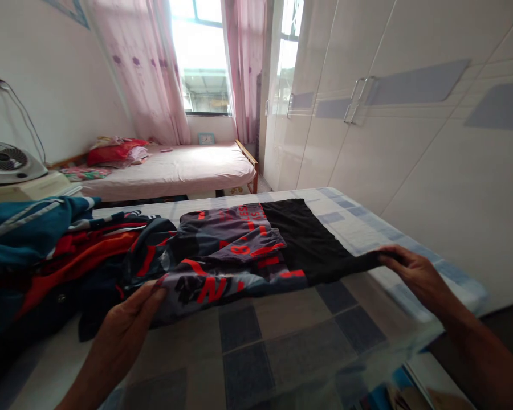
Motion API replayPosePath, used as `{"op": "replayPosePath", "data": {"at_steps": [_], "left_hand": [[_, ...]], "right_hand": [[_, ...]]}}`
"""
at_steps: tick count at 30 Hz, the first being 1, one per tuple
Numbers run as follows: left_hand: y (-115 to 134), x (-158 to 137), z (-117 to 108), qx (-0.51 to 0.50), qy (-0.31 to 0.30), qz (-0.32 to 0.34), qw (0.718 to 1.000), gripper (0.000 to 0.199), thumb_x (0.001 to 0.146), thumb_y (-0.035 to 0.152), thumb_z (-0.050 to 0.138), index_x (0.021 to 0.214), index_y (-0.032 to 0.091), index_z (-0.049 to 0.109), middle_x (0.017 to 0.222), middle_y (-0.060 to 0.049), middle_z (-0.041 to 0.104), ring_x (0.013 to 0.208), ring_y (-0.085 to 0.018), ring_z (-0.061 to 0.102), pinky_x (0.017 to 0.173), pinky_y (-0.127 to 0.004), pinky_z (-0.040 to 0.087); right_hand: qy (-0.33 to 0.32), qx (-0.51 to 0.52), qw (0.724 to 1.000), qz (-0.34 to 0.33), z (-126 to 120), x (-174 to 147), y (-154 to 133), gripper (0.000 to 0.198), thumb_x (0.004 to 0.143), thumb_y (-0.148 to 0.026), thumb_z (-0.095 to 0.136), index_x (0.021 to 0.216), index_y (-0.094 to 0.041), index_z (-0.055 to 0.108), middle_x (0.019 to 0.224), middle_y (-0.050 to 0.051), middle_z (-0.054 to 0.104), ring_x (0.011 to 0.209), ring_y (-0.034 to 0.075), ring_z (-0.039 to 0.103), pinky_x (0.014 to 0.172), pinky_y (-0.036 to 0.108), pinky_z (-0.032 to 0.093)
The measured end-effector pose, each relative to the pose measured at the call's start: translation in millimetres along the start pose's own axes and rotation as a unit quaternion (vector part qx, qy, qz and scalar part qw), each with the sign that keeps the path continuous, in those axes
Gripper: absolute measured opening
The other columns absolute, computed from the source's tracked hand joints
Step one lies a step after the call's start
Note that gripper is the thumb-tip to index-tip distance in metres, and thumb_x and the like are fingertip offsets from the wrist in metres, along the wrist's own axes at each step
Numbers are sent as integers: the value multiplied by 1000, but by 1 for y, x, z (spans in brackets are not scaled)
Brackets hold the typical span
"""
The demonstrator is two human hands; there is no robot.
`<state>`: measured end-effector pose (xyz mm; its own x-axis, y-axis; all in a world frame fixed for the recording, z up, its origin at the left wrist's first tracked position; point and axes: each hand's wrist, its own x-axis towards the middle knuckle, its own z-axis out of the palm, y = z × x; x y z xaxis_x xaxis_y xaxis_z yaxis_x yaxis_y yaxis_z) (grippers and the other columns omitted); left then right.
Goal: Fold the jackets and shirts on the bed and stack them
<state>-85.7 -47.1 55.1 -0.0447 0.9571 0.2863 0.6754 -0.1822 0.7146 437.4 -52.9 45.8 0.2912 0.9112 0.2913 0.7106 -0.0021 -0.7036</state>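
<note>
A black and grey garment with red lettering [239, 250], which looks like a long-sleeved top, lies partly folded on the checked bedspread [282, 341]. One sleeve with a gathered cuff is laid across its middle. My left hand [130, 319] pinches the garment's near left corner. At the other end, my right hand [410, 270] grips the near corner of the plain black part. The near edge is stretched between both hands and lifted slightly off the bed. Cloth hides the fingertips of both hands in part.
Left of the garment lies a heap of clothes [81, 250] in teal, red and navy. A grey fan [11, 162] stands on a cabinet at far left. White wardrobes [393, 154] line the right side. Beyond is another bed [196, 165] below the window.
</note>
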Motion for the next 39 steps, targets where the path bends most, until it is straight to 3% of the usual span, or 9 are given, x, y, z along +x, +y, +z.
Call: {"op": "replayPosePath", "data": {"at_steps": [4, 8, 12, 18, 21, 23, 29, 34, 39], "left_hand": [[-3, 42, 6, 61, 50, -19, 997, 43, 82, 52, 41, 98, 21, 66, 72, 2, 68, 64, -17, 63, 60, -22, 51], [-36, 76, 38, 86, 8, -15, 996, 45, 83, 46, 40, 105, 18, 66, 103, -4, 71, 99, -23, 64, 88, -28, 48], [-59, 80, 60, 155, -57, -45, 985, 44, 87, 40, 36, 117, 22, 62, 109, -6, 69, 103, -24, 64, 88, -30, 48], [-51, 71, 59, 209, -62, -68, 974, 46, 90, 41, 33, 126, 24, 56, 104, -9, 71, 94, -27, 67, 76, -31, 51], [-50, 71, 59, 225, -65, -75, 969, 46, 90, 40, 33, 127, 24, 55, 104, -10, 71, 94, -28, 67, 75, -32, 50], [-50, 71, 59, 228, -66, -75, 969, 45, 91, 40, 33, 127, 24, 55, 105, -10, 71, 94, -28, 67, 75, -32, 50], [-48, 69, 59, 224, -62, -71, 970, 45, 92, 37, 31, 127, 23, 55, 102, -10, 71, 92, -27, 68, 72, -30, 50], [-47, 70, 60, 211, -64, -74, 973, 45, 92, 37, 31, 127, 22, 55, 107, -10, 70, 95, -27, 66, 75, -30, 49], [-46, 71, 59, 199, -77, -83, 974, 46, 92, 37, 30, 128, 22, 53, 109, -11, 69, 99, -26, 65, 78, -31, 48]], "right_hand": [[62, 48, 997, -8, 22, 54, -20, 34, 76, -51, 56, 96, -24, 60, 85, 3, 66, 78, 21, 61, 71, 31, 49], [50, -70, 996, 24, 74, 88, -10, 32, 80, -39, 51, 103, -19, 59, 82, 5, 66, 73, 19, 61, 66, 29, 48], [14, -196, 980, 26, 107, 88, 8, 27, 82, -33, 49, 104, -21, 60, 84, 7, 68, 80, 22, 63, 71, 32, 46], [5, -353, 934, -57, 106, 82, -10, 29, 86, -28, 44, 108, -19, 60, 111, 13, 61, 96, 25, 59, 75, 33, 45], [1, -315, 944, -103, 114, 88, -43, 30, 86, -29, 43, 107, -16, 60, 109, 13, 61, 101, 24, 57, 84, 33, 43], [-39, -270, 956, -110, 128, 93, -67, 31, 87, -35, 43, 102, -17, 63, 105, 11, 64, 100, 23, 58, 85, 32, 42], [-227, -201, 953, -12, 178, 104, -105, 42, 76, -56, 51, 71, -18, 67, 84, 11, 69, 85, 25, 62, 68, 31, 43], [-212, -131, 968, -24, 196, 114, -103, 10, 68, -27, 60, 62, -18, 61, 67, 3, 65, 68, 16, 59, 58, 23, 40], [-124, -41, 991, -37, 187, 129, -121, 13, 80, -23, 44, 81, -18, 55, 71, 1, 61, 64, 12, 55, 58, 21, 41]]}}
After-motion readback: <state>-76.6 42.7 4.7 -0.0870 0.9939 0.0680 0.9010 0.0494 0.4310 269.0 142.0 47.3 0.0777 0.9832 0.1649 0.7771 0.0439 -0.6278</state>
